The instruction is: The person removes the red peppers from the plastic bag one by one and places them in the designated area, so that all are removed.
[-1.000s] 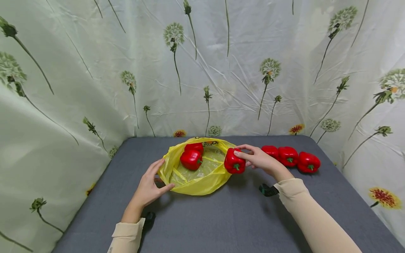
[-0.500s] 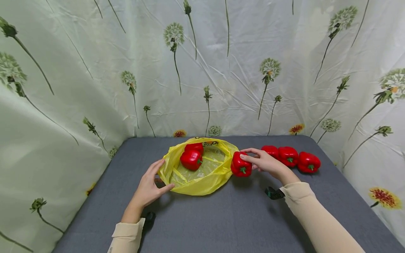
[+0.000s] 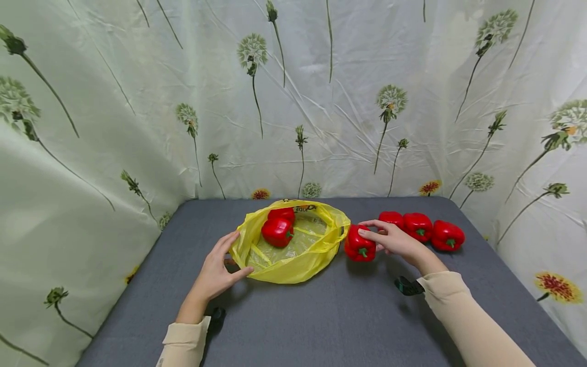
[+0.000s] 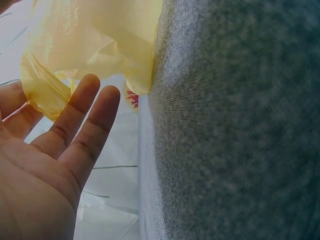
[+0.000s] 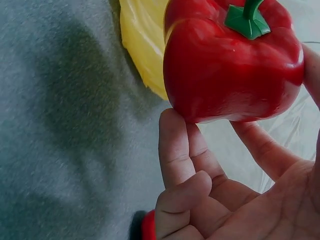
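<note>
My left hand (image 3: 217, 267) grips the left side of a yellow plastic bag (image 3: 293, 272), its thumb at the front rim and fingers at the side. In the left wrist view, a fold of the bag (image 4: 47, 92) lies by the fingers. The bag's mouth is spread wide. Inside it lie two red bell peppers, one (image 3: 277, 233) in front of the other (image 3: 282, 212). Just right of the bag, my right hand (image 3: 399, 244) holds another bell pepper (image 3: 359, 242) between thumb and fingers, green stem facing me. Its glossy side (image 5: 230, 75) fills the top of the right wrist view.
Three more red bell peppers stand in a row at the back right: one (image 3: 391, 218) partly hidden, one (image 3: 417, 227) in the middle, one (image 3: 448, 235) at the right end. Grey cloth covers the table (image 3: 293, 326). A flower-patterned curtain (image 3: 321, 102) hangs behind it.
My right hand has moved right and slightly toward me with the bell pepper, away from the bag's right rim. My left hand and the bell peppers inside the bag have stayed put.
</note>
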Motion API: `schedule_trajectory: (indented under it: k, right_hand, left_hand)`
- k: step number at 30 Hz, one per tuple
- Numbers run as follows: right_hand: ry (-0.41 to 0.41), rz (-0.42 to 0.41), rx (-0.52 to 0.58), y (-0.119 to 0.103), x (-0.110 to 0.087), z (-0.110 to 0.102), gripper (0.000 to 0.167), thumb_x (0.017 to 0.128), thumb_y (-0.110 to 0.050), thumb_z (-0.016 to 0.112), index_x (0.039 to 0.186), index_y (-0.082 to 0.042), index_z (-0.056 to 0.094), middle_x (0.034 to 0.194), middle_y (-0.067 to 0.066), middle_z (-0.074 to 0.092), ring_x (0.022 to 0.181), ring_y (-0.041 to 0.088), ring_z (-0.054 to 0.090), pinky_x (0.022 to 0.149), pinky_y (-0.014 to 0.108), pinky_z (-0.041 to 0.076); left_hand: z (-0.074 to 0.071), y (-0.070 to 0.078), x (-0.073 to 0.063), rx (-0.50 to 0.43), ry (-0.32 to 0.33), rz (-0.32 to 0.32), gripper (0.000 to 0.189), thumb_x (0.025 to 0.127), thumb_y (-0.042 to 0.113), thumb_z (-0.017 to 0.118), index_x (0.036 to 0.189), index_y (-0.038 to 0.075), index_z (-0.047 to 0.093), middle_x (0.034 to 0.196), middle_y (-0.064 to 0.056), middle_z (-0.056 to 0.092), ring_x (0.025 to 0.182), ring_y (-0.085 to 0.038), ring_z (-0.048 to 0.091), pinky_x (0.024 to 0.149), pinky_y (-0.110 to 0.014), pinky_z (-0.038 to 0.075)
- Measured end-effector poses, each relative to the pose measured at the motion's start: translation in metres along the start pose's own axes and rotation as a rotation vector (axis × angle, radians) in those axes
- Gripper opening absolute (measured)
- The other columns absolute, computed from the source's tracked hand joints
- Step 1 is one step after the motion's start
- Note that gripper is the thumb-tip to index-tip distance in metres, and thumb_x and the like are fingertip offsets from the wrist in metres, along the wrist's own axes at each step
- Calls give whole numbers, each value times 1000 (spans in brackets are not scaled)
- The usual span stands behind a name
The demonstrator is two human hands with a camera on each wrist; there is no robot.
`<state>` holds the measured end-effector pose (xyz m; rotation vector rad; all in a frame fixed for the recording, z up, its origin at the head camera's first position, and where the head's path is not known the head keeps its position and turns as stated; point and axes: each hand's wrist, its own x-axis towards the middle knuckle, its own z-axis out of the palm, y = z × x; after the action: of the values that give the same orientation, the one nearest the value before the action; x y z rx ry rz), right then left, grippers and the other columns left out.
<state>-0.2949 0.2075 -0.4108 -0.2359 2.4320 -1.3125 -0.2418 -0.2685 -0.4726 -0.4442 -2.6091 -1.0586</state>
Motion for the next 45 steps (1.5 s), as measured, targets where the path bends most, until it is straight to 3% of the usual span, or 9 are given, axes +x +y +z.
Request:
schedule_trajectory:
  k: [16,37,45]
  right_hand:
    - [10,17,-42,19,-13,-10,73,102,-52,65,162,-13,46,144,21,59,103,27,66,84,38,52]
    - [20,72,-32,39,-25,-26,78,106,-53,61,164,-5,40,140,21,62,97,23,69,81,37,51]
    - [37,114,-31,49,-28,-32,85,106,-56,60,163,2,37,151,28,55,102,21,71,82,36,53]
  left_hand:
    - [1,0,0,1,-2,-1,97,81,29,95,160,2,47,160,-20,50,134,-40,60,86,-39,64]
    - [1,-3,0,9,-3,0,96,82,33,94,160,4,47,160,-19,50,133,-39,60,85,-36,63]
    - [2,-1,-1,-2,1,19,96,82,31,94,160,2,47,160,-20,50,135,-40,59,85,-38,64]
